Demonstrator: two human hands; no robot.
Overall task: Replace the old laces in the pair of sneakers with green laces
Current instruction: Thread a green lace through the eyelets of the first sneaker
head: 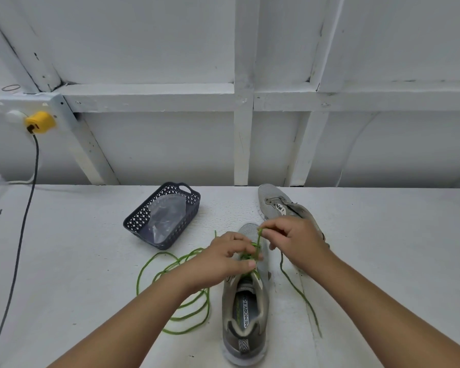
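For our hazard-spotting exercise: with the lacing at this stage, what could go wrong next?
1. The slack green lace lies in overlapping loops under the left forearm; pulling it through could snag or knot it.
2. The right hand pinches one strand while the left hand works at the eyelets of the near sneaker; uneven pulling may leave unequal ends.
3. The far sneaker has no lace in its visible eyelets.
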